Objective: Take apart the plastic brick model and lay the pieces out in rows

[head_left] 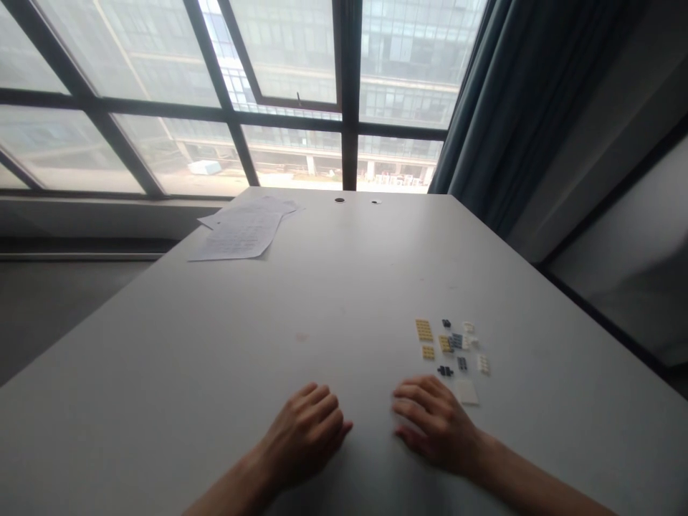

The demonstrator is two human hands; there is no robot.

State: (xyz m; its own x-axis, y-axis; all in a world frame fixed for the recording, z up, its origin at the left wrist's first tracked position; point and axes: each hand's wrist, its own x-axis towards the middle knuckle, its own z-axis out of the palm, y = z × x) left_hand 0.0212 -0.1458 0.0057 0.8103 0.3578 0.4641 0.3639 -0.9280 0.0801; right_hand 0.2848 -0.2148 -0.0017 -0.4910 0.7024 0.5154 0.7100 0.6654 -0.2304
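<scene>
Both my hands rest palm down on a white table near its front edge. My left hand lies flat with fingers loosely curled and together, holding nothing. My right hand lies flat with fingers stretched out to the left, holding nothing. Just beyond my right hand lies a small cluster of toy building pieces: a yellow plate, a smaller yellow plate, a grey piece, dark pieces, white pieces and a flat white tile beside my right fingers.
Printed paper sheets lie at the table's far left. A round cable hole sits near the far edge. A big window with dark frames is behind the table, and a dark curtain hangs at the right.
</scene>
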